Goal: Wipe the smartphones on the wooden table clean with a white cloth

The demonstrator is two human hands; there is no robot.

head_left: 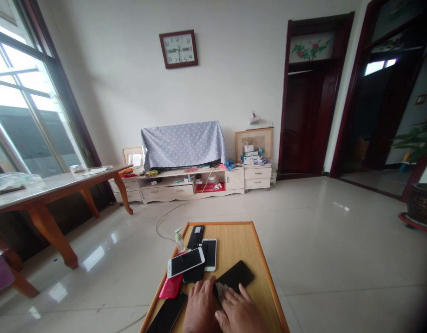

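A dark smartphone [240, 274] lies face up at a slant on the wooden table. My left hand [200, 305] is at its near left corner, fingers curled against the edge and steadying it. My right hand [239, 311] presses a small whitish wipe [221, 290] onto the glass; part of the wipe is hidden under the fingers. Left of the hands lie a white phone [186, 262] on top of others, another white phone [210, 254], a red phone [171, 287] and a dark phone [167, 313].
A pump bottle [179, 239] stands at the small table's [234, 231] left edge, near a black phone [196, 237] at the back. A larger table [43, 199] is on the left. Against the far wall is a low white cabinet [175, 190]; a potted plant [421, 203] stands right.
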